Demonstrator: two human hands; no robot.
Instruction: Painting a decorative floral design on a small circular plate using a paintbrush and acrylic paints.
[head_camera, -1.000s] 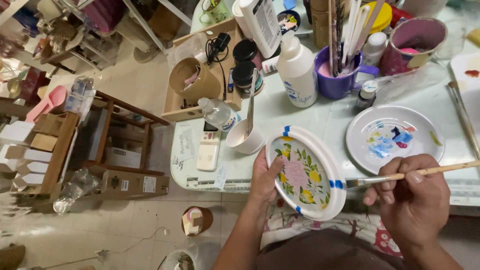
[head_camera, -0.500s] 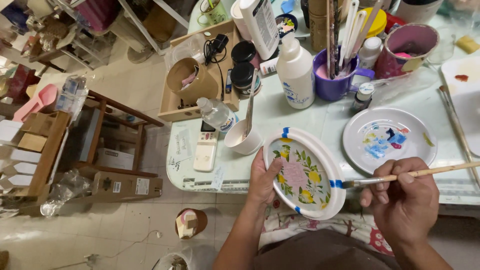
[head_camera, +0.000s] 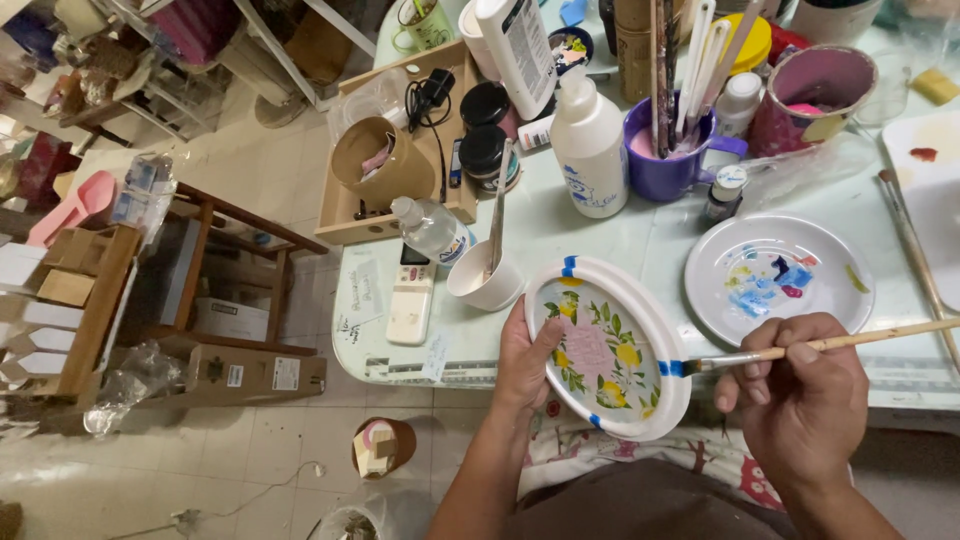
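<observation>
- The left hand (head_camera: 522, 362) is clamped on the oval plate (head_camera: 605, 345), thumb over its rim at 9 o'clock, fingers underneath; the plate sits tilted over the near worktop (head_camera: 600, 235) edge, above the person's lap.
- The right hand (head_camera: 800, 405) is closed in a pen grip on the paintbrush (head_camera: 800, 350), whose wooden handle runs out toward 3 o'clock.
- Compared with the picture a second ago, the brush tip stays on the same blue rim mark at the plate's 3 o'clock edge; the plate has barely turned and both grips are unchanged.
- Judged from that, the blue dash at this spot is being filled in slowly, not started anew; blue dashes already show at 12 o'clock and toward 6 o'clock on the rim.
- The centre of the plate already carries yellow lemons, green leaves and a pink patch.
- At 2 o'clock from the plate lies a round palette plate (head_camera: 778, 277) with blue, yellow and red dabs.
- At 10 o'clock stands a small white cup (head_camera: 485, 282) with a brush in it, and a white bottle (head_camera: 590, 150) stands at 12 o'clock.
</observation>
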